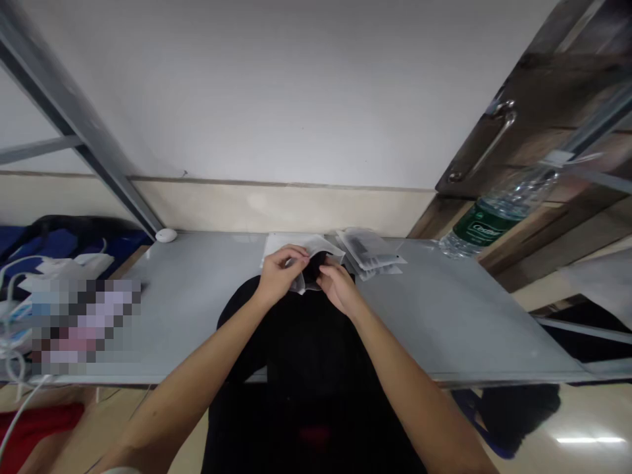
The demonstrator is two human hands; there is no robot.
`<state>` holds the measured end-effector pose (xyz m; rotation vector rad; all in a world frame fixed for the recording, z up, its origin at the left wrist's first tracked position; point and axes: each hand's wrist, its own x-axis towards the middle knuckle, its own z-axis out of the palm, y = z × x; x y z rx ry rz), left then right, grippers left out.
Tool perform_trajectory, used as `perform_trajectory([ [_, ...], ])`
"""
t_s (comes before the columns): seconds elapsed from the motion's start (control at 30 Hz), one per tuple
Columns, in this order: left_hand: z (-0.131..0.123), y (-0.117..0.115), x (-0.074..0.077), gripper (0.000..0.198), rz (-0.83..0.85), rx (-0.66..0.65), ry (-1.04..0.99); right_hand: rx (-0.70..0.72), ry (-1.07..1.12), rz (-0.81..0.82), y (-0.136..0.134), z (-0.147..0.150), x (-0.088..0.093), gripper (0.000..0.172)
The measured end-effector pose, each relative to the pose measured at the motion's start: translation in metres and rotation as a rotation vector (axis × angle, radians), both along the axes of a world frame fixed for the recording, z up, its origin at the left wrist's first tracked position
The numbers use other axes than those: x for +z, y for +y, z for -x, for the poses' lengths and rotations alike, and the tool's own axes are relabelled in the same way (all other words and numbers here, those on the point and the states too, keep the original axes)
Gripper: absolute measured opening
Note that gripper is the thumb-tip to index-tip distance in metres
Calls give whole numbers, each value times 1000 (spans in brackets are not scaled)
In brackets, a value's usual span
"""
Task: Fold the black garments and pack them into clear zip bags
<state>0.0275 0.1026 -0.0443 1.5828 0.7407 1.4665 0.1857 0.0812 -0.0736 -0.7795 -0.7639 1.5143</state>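
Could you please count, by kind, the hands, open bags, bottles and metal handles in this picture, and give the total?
Hands: 2 (left hand, right hand)
Open bag: 1
Bottle: 1
Metal handle: 1
Total: 5

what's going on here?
The left hand pinches a whitish bag by its edge, and the right hand is at its opening. Something black shows between them, too dark to identify. More packets lie on the grey tabletop just right of the hands; a bottle stands farther right.
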Motion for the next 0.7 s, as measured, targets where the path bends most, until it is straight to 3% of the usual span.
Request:
perform_trajectory([
  [0.1, 11, 10, 5, 19, 118, 21, -188, -14, -48, -168, -11, -14, 6, 24],
  [0.2, 19, 14, 11, 20, 244, 53, -324, -335, -200, -364, -16, -33, 2, 17],
  [0.27, 22, 13, 15, 21, 359, 51, -367, -520, -363, -490, -15, -44, -3, 27],
  [0.33, 22, 11, 18, 23, 464, -19, -365, -525, -543, -590, -13, -51, -4, 51],
  [0.4, 22, 9, 20, 24, 528, -128, -347, -361, -660, -653, -14, -53, -3, 63],
  [0.47, 22, 8, 20, 24, 555, -188, -320, -218, -693, -669, -18, -51, 0, 54],
  [0.53, 23, 9, 20, 24, 579, -178, -287, -199, -697, -636, -23, -47, 2, 38],
  [0.6, 24, 9, 19, 25, 599, -158, -245, -296, -692, -568, -24, -43, 3, 24],
  [0.7, 27, 9, 20, 28, 604, -154, -214, -460, -650, -419, -18, -40, -2, 18],
])
